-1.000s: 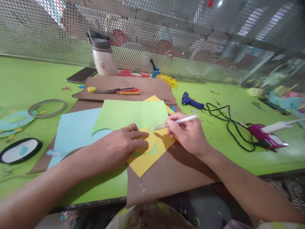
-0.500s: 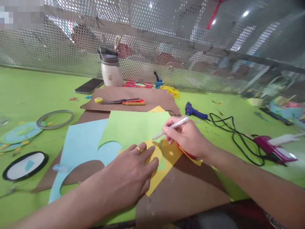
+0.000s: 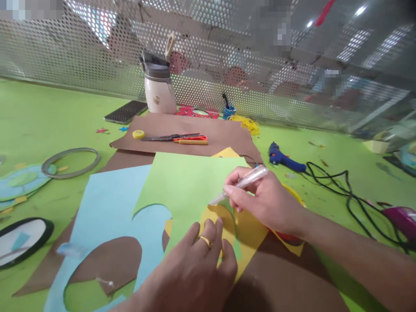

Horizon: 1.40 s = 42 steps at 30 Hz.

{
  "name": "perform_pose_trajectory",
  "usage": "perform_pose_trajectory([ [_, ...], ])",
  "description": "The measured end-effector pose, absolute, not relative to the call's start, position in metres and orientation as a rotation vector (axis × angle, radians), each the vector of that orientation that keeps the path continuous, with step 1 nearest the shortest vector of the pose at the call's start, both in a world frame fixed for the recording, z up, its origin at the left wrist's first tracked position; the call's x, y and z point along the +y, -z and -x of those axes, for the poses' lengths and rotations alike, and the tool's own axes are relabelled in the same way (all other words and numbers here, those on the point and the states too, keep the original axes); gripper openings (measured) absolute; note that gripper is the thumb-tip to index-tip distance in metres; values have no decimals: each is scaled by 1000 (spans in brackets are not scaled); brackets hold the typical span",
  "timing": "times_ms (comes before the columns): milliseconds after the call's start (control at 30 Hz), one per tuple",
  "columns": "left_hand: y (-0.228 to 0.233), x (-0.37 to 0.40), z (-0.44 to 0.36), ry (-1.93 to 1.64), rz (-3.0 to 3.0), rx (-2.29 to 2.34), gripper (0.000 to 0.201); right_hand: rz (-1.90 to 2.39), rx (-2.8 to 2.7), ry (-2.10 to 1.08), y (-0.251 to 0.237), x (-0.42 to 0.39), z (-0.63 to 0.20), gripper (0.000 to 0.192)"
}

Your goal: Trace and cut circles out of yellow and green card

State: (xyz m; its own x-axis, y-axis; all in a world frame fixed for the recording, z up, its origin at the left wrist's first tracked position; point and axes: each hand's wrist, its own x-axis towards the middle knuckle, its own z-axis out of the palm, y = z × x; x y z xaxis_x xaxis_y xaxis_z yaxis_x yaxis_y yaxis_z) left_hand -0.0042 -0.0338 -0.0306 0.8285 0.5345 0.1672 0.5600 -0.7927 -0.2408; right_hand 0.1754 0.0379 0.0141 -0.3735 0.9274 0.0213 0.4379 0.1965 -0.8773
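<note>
My right hand (image 3: 260, 197) grips a pale, translucent-barrelled pen (image 3: 250, 177). Its tip touches down at the upper left edge of a rounded yellow paper piece (image 3: 216, 213) on the light green paper (image 3: 191, 177). My left hand (image 3: 204, 255), with a gold ring on one finger, presses its fingertips on that yellow piece; the palm is over the paper. More yellow paper (image 3: 251, 232) lies under the green sheet. A light blue sheet (image 3: 107, 195) with round cut-outs is on the left. Something red and yellow beneath my right wrist is mostly hidden.
Brown paper (image 3: 195, 123) holds scissors (image 3: 175, 137) and a small yellow disc (image 3: 138, 134). Behind are a white bottle (image 3: 160, 93) and a phone (image 3: 126, 112). A blue glue gun (image 3: 286, 158) trails its black cord on the right. A grey ring (image 3: 71, 162) lies left, before the perforated screen (image 3: 107, 65).
The view has shifted, so my left hand sits lower in the picture. The pen remains in my right hand, its tip still near the yellow piece's edge.
</note>
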Motion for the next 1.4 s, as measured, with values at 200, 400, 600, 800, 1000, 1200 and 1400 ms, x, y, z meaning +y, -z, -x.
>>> perform_pose_trajectory([
  [200,40,-33,2,167,2681,-806,25,1231,-1967,-1090,-8,34,-176,14],
  [400,36,-37,2,226,2678,-881,26,1254,-1980,-1068,-5,35,-177,14],
  [600,30,-37,4,229,2723,-879,27,1251,-1958,-1062,-4,37,-178,13],
  [800,31,-36,8,271,2736,-872,27,1271,-1945,-1048,-3,36,-181,14],
  [1000,27,-29,9,147,2884,-830,26,1289,-1930,-1038,-2,35,-186,14],
  [1200,21,-29,8,62,2952,-884,25,1304,-1910,-1038,-1,34,-191,14],
  [1400,24,-28,9,27,2909,-828,26,1328,-1882,-1050,0,31,-198,14],
])
